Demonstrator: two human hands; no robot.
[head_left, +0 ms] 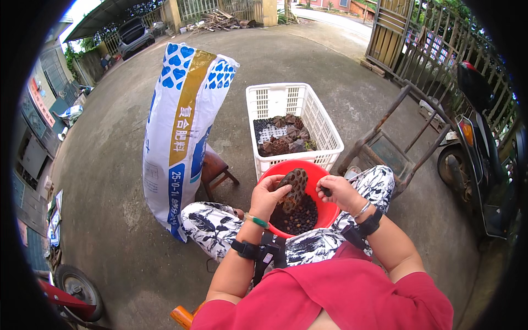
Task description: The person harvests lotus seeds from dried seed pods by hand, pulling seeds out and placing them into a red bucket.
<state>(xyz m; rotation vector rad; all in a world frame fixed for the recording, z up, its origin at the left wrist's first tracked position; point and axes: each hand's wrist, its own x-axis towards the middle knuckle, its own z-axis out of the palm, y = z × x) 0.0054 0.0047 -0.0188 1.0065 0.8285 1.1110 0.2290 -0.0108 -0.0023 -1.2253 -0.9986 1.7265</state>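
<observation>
A dried brown lotus seed pod (295, 186) is gripped at its left edge by my left hand (267, 197), its pitted face turned up. My right hand (339, 193) is just right of the pod, its fingers closed on a small dark object (326, 191), partly hidden by them. Both hands are over a red plastic basin (328, 212) between my knees. Loose dark lotus seeds (298, 218), a few of them brown, lie inside it. Beyond the basin stands a white plastic crate (323, 123) with more dried seed pods (282, 145) and dark seeds (260, 126).
A tall white and blue woven sack (165, 123) stands at the left, beside a small wooden stool (213, 165). To the right are a worn wooden chair frame (387, 150) and a parked motor scooter (480, 165). A wheel (78, 291) shows at lower left.
</observation>
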